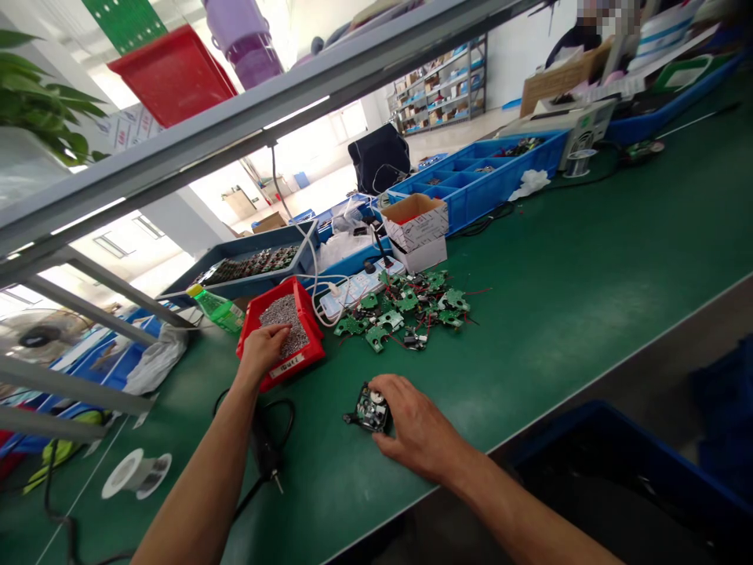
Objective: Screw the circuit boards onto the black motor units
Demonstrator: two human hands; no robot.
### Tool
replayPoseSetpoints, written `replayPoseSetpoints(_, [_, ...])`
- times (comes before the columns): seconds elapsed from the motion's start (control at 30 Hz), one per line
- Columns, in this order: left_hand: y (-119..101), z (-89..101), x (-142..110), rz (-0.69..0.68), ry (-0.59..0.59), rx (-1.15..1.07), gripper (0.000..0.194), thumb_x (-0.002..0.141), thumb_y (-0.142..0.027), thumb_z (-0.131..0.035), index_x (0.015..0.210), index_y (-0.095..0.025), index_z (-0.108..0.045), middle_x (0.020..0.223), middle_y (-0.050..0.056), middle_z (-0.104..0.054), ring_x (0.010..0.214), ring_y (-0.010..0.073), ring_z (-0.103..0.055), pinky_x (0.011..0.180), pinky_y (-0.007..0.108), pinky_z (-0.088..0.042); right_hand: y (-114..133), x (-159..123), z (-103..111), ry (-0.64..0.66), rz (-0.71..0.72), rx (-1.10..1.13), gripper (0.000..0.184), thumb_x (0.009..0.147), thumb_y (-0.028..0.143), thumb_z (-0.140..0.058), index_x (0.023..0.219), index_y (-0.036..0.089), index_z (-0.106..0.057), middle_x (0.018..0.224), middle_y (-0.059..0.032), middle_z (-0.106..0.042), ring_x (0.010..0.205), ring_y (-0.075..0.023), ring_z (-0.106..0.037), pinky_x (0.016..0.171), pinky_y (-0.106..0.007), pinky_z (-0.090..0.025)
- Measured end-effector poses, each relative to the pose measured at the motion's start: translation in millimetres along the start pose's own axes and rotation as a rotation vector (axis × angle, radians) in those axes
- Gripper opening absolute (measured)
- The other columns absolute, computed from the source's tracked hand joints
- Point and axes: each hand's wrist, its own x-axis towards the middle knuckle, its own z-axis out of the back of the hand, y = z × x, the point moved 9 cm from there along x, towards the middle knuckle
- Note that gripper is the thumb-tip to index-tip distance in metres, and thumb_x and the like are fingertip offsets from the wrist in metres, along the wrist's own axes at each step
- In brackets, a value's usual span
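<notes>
My left hand (266, 353) reaches over the near side of a red bin (316, 339), its fingertips pinched together at a heap of small grey metal parts (286, 311), which look like screws. Whatever is between those fingertips is too small to make out. On the green tabletop, my right hand (412, 424) grips a small black housing (372, 410) with a circuit board and parts inside, thumb and fingers around its right side. Beyond it lies a loose pile of green circuit boards (405, 302) with red wires.
An electric screwdriver (266, 447) with its cord lies below the left forearm, right of a wire spool (138, 473). Behind the boards are a white power strip (360, 286), an open carton (419, 227) and blue divided trays (479, 176). A green bottle (219, 308) lies beside the bin.
</notes>
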Motion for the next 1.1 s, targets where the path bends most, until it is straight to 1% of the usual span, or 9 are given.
replayPoseSetpoints(0.1, [-7, 1.4, -10, 0.001, 0.034, -0.142, 0.052, 0.077, -0.049, -0.061, 0.112, -0.013, -0.073, 0.064, 0.003, -0.063, 0.058, 0.0159, -0.053, 0.057, 0.026, -0.041, 0, 0, 0, 0.0, -0.002, -0.012, 0.054, 0.067, 0.01, -0.064, 0.119, 0.019, -0.052, 0.118, -0.0079, -0.058, 0.11, -0.0246, -0.052, 0.101, -0.041, -0.045])
replayPoseSetpoints(0.23, [-34, -8.6, -39, -0.003, 0.154, -0.371, 0.05, 0.068, -0.047, -0.075, 0.105, -0.013, -0.073, 0.088, 0.008, -0.071, 0.071, 0.0169, -0.062, 0.07, 0.028, -0.051, -1, 0, -1, 0.011, 0.003, -0.029, 0.054, 0.068, 0.012, -0.065, 0.12, 0.018, -0.052, 0.119, -0.0087, -0.059, 0.111, -0.0252, -0.052, 0.101, -0.042, -0.045])
replayPoseSetpoints(0.37, [-77, -42.5, -83, -0.015, 0.42, -0.592, 0.033, 0.067, -0.034, -0.082, 0.088, -0.013, -0.071, 0.08, 0.007, -0.069, 0.069, 0.015, -0.063, 0.07, 0.026, -0.05, -1, 0, 0, 0.012, 0.004, -0.036, 0.055, 0.068, 0.012, -0.065, 0.121, 0.018, -0.051, 0.119, -0.0082, -0.059, 0.112, -0.0249, -0.051, 0.101, -0.041, -0.045])
replayPoseSetpoints(0.47, [-102, -71.2, -116, -0.065, 0.621, -0.554, 0.022, 0.071, -0.029, -0.078, 0.082, -0.013, -0.068, 0.074, 0.004, -0.067, 0.066, 0.014, -0.062, 0.067, 0.024, -0.049, 1, 1, 1, 0.013, 0.001, -0.037, 0.054, 0.069, 0.013, -0.065, 0.121, 0.019, -0.051, 0.118, -0.0078, -0.059, 0.111, -0.0249, -0.052, 0.1, -0.041, -0.045])
replayPoseSetpoints(0.53, [-111, -86.8, -132, -0.095, 0.729, -0.492, 0.017, 0.072, -0.027, -0.075, 0.08, -0.013, -0.068, 0.071, 0.003, -0.066, 0.064, 0.013, -0.059, 0.063, 0.023, -0.046, 1, 0, 1, 0.012, -0.002, -0.034, 0.051, 0.069, 0.013, -0.064, 0.118, 0.019, -0.052, 0.116, -0.0073, -0.059, 0.108, -0.0247, -0.052, 0.097, -0.04, -0.046])
replayPoseSetpoints(0.6, [-114, -97.3, -142, -0.107, 0.794, -0.423, 0.015, 0.072, -0.025, -0.073, 0.079, -0.012, -0.068, 0.071, 0.003, -0.066, 0.062, 0.012, -0.056, 0.06, 0.022, -0.043, 2, 0, 1, 0.008, -0.002, -0.03, 0.048, 0.069, 0.012, -0.063, 0.116, 0.02, -0.052, 0.113, -0.0066, -0.06, 0.106, -0.0244, -0.053, 0.095, -0.04, -0.047])
replayPoseSetpoints(0.77, [-111, -108.3, -148, -0.108, 0.847, -0.318, 0.014, 0.072, -0.024, -0.07, 0.079, -0.012, -0.069, 0.071, 0.003, -0.066, 0.061, 0.0125, -0.054, 0.059, 0.023, -0.042, 1, 0, 0, 0.001, 0.001, -0.022, 0.047, 0.069, 0.011, -0.064, 0.113, 0.02, -0.052, 0.111, -0.0059, -0.059, 0.105, -0.0241, -0.052, 0.094, -0.04, -0.047])
replayPoseSetpoints(0.9, [-108, -110.4, -148, -0.123, 0.847, -0.284, 0.014, 0.071, -0.024, -0.069, 0.079, -0.012, -0.07, 0.07, 0.003, -0.065, 0.061, 0.0117, -0.051, 0.058, 0.022, -0.04, 2, 0, 1, -0.001, 0.004, -0.018, 0.045, 0.069, 0.011, -0.063, 0.112, 0.02, -0.052, 0.109, -0.0055, -0.059, 0.103, -0.0234, -0.052, 0.093, -0.039, -0.046])
replayPoseSetpoints(1.1, [-103, -114.6, -148, -0.086, 0.834, -0.246, 0.014, 0.071, -0.025, -0.069, 0.077, -0.013, -0.066, 0.068, 0.002, -0.063, 0.059, 0.012, -0.051, 0.055, 0.022, -0.037, 2, 0, 1, 0.002, -0.006, -0.018, 0.047, 0.069, 0.01, -0.063, 0.113, 0.02, -0.052, 0.11, -0.0053, -0.059, 0.104, -0.0232, -0.052, 0.093, -0.039, -0.046])
